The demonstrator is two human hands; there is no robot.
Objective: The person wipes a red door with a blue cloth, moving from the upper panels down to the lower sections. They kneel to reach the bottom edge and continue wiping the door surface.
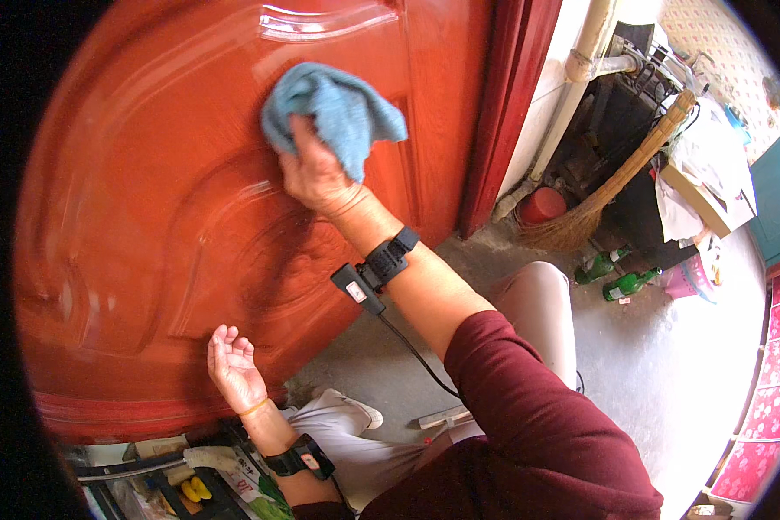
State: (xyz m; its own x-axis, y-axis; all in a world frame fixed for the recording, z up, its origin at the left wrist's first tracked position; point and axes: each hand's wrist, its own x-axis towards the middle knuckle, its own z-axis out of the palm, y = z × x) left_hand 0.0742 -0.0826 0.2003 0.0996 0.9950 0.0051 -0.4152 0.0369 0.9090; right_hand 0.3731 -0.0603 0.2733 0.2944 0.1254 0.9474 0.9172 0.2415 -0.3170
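My right hand [317, 168] holds a blue cloth [331, 107] against the panelled, glossy red-brown door [130, 214]. Folds of the cloth cover most of the fingers, while the thumb shows on top. Lower down, my left hand [236, 370] is raised beside the door with its palm turned up and its loosely curled fingers apart. Nothing lies in that hand. Whether it touches the door, I cannot tell. Both forearms wear black straps with small devices and cables.
The red door frame [510, 110] meets a wall with a pale pipe [562, 123]. A straw broom [614, 185] leans near a red container [543, 205]. Green bottles [630, 284] and a pink bucket [689, 276] stand or lie on the concrete floor [624, 370]. A loaded rack [169, 481] is at lower left.
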